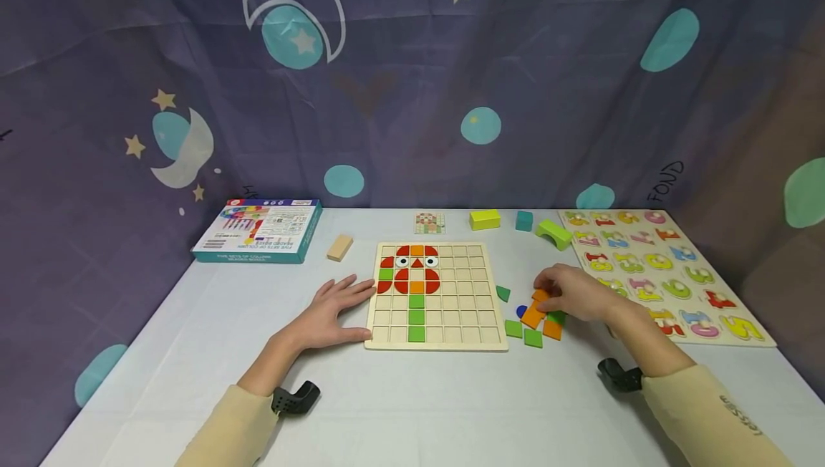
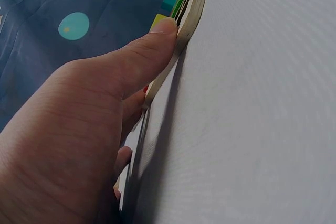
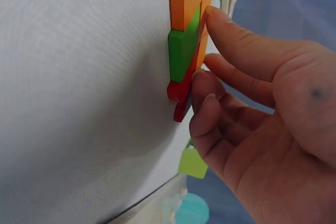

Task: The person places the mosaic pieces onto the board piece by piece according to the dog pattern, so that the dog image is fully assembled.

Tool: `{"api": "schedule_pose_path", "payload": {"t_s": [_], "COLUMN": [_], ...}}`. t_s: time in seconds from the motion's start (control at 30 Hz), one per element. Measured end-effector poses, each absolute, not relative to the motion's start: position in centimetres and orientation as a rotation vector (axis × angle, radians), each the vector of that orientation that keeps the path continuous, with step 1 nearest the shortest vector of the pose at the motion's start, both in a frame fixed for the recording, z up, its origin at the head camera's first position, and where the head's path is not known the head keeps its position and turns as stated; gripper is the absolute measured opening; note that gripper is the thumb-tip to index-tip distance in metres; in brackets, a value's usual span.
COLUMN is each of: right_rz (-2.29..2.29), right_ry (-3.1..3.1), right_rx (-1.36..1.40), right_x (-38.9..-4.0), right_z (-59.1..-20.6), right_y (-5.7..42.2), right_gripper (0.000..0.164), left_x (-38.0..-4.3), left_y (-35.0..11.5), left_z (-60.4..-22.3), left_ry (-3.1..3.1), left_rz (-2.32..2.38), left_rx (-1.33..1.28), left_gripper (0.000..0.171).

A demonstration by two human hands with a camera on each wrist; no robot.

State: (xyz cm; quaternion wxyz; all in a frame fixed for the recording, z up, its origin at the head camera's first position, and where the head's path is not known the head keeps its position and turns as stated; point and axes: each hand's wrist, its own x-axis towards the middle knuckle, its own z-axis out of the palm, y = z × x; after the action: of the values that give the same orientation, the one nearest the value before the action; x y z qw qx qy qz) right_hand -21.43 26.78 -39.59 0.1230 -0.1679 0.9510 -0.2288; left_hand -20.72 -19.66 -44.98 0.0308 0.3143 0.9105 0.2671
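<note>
Orange shows where the right hand (image 1: 576,292) pinches a tile (image 1: 541,296) at the pile (image 1: 533,338) just right of the board (image 1: 474,319). The left hand (image 1: 330,315) rests with its fingers extended against the board's left edge. Beyond the board I see a card (image 1: 429,223) and a yellow block (image 1: 485,220); a box (image 1: 273,238) lies off to the left.

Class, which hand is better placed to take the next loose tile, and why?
Likely the right hand: it touches an orange tile, while the left hand is at the left edge of the board.

"FIVE SETS OF COLUMN" on box (image 1: 259,234), "FOND" on backdrop (image 1: 412,159)
</note>
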Motion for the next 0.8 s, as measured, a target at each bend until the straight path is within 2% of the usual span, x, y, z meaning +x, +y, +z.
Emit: {"api": "schedule_pose_path", "payload": {"t_s": [0.3, 0.8], "right_rz": [-0.658, -0.768], "right_ry": [2.764, 2.783], "right_rx": [-0.464, -0.507], "right_x": [-21.59, -21.50], "right_z": [-39.54, -39.77], "right_y": [26.92, 26.71], "right_gripper": [0.035, 0.010], "left_x": [-20.73, -20.59], "left_y": [-19.67, -19.60], "left_z": [-44.87, -44.76], "left_ry": [2.800, 2.802], "left_rz": [0.833, 0.837], "left_rx": [0.972, 0.960], "left_gripper": [0.082, 0.082]}}
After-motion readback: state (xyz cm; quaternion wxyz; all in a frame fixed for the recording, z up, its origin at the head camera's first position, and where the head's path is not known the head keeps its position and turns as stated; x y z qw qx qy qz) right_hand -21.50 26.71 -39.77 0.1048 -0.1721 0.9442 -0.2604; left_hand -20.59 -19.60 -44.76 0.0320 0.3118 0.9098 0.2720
